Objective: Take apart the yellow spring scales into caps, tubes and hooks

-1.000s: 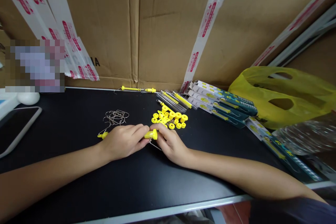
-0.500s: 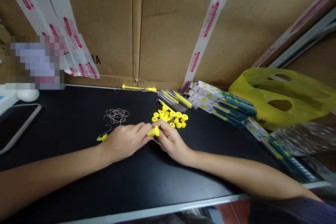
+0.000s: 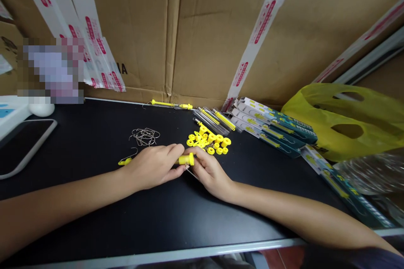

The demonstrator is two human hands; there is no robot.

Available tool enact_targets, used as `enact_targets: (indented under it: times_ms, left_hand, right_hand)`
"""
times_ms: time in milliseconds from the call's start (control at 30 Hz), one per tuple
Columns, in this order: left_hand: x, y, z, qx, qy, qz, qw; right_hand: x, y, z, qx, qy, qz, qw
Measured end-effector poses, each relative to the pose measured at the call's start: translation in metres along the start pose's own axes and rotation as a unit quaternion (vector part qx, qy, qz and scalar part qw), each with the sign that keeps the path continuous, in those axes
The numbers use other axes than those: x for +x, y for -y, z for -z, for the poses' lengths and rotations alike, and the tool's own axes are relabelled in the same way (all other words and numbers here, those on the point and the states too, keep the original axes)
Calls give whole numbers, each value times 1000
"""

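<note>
My left hand (image 3: pixel 154 164) is wrapped round a yellow tube-like piece (image 3: pixel 186 159); its flanged end shows past my fingertips and its hooked other end sticks out left of my palm. Against that flanged end, my right hand (image 3: pixel 210 172) has its fingers curled, pinching a thin metal wire (image 3: pixel 192 172). Behind my hands lies a heap of small yellow caps and rings (image 3: pixel 217 138). A tangle of metal hooks (image 3: pixel 144 136) rests to the left of the heap. Clear tubes with springs and yellow rods (image 3: pixel 214 119) lie farther back.
Printed boxes (image 3: pixel 271 124) and a yellow plastic bag (image 3: pixel 341 122) sit on the right, with another box (image 3: pixel 344 185) nearer. A phone (image 3: pixel 25 147) lies on the left of the black table (image 3: pixel 151 227). Cardboard (image 3: pixel 214 42) stands behind.
The camera view has shifted slightly. My left hand has slid a little back from the flanged end, so more of the yellow piece shows between my hands.
</note>
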State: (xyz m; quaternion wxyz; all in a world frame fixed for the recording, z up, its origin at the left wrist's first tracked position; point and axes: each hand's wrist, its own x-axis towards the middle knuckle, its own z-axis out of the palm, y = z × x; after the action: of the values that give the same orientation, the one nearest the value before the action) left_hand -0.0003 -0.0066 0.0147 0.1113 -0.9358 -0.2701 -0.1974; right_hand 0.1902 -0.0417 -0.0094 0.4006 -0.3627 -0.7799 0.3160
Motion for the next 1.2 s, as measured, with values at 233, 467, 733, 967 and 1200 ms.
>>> enact_targets:
  times_ms: [233, 467, 733, 967, 1200]
  left_hand:
    - [-4, 0, -7, 47, -55, -40, 997]
    - [1, -6, -1, 10, -33, 10, 999]
    - [7, -18, 14, -71, 87, 99, 989]
    - [6, -15, 5, -45, 78, 80, 993]
    - [-1, -9, -8, 28, 52, 55, 997]
  right_hand:
    - [-1, -1, -1, -1, 2, -18, 1000]
    - [-6, -3, -5, 104, -3, -38, 994]
    - [-7, 0, -6, 103, -102, 18, 989]
    - [0, -7, -14, 291, -61, -81, 951]
    - [6, -8, -12, 326, -27, -121, 937]
